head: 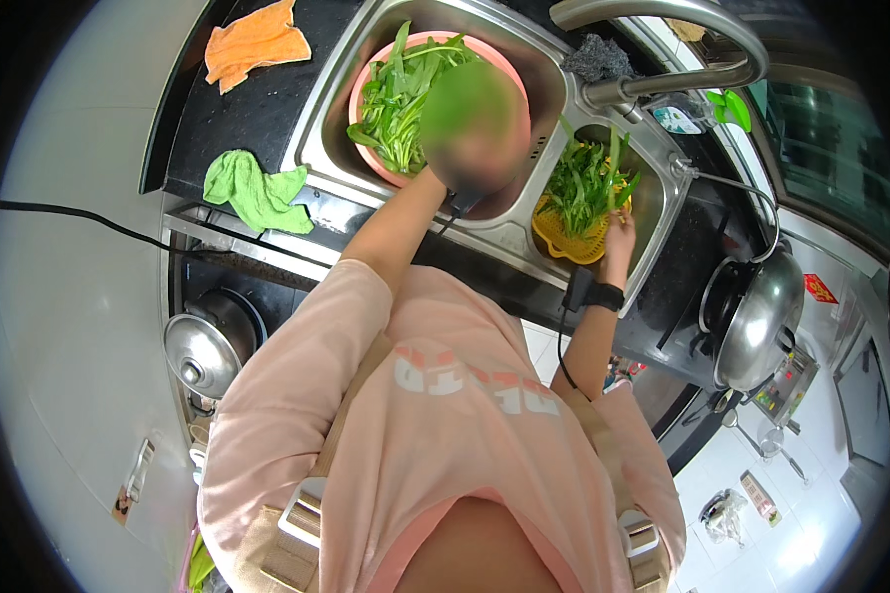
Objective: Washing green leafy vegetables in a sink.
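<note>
A pink plastic basin (515,70) in the larger sink bowl holds long leafy greens (400,104). My left hand (478,141) is over the basin's near right side, under a blurred patch, so its fingers and anything in them are hidden. In the smaller bowl, a yellow plastic colander (578,244) holds more leafy greens (582,185). At the colander's right rim, my right hand (620,233) has its fingers closed on the stems of a few upright leafy greens. A black strap with a small box is on each wrist.
A curved metal faucet (667,85) reaches over the sink's far edge, beside a steel wool scrubber (599,58). Orange (256,43) and green cloths (256,193) lie on the black counter at left. A lidded metal wok (760,322) stands at right, a lidded pot (204,356) at lower left.
</note>
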Demonstrator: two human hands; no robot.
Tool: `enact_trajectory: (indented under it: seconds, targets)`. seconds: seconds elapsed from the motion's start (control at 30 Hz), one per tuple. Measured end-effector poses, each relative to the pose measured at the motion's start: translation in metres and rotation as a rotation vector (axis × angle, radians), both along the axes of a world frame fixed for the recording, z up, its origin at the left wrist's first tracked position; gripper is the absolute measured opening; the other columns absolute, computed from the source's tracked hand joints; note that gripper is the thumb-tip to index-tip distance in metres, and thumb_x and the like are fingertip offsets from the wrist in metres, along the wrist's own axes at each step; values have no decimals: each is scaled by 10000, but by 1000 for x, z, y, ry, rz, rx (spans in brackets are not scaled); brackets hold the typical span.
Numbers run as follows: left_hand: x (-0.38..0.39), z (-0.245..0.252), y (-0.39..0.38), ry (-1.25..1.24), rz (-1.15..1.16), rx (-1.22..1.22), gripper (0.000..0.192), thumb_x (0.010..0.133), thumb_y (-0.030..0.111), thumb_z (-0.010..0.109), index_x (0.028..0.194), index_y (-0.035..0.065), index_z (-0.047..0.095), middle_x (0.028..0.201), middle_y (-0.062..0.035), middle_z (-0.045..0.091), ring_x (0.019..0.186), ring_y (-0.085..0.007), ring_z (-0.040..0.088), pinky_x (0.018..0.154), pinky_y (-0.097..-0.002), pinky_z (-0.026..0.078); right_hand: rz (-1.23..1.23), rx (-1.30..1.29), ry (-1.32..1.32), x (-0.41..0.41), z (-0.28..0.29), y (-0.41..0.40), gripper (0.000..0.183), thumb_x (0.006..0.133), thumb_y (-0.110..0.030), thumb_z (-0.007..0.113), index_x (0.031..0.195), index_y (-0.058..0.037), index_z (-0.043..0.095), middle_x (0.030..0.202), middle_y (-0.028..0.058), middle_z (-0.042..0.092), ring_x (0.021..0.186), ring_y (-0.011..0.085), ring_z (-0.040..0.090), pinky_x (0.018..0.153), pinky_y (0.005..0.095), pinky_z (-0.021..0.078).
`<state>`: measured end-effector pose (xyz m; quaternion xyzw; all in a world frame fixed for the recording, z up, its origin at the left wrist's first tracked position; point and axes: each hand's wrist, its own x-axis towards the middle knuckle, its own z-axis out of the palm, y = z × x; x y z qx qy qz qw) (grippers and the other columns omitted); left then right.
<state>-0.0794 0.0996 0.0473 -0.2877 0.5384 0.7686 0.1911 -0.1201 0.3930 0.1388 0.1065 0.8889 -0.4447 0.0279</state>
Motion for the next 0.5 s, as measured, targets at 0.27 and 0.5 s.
enact_trajectory:
  seconds: [0.27,0.5]
  targets:
    - [28,25,-39,-166,-173,78,249,791,279,496,918,71,547,861,-40,587,730,-98,549,661,-231,451,546,-387,-153,11,21,-128,291,751,-109,528,1013,9,487,813,61,564,724,123,526,647,224,413]
    - [38,12,-48,-143,-16,-6,243,790,277,522,811,40,570,753,-16,567,607,-94,516,543,-210,432,510,-378,-633,18,-42,-224,261,752,-106,509,984,12,493,807,72,562,731,138,535,616,268,428]
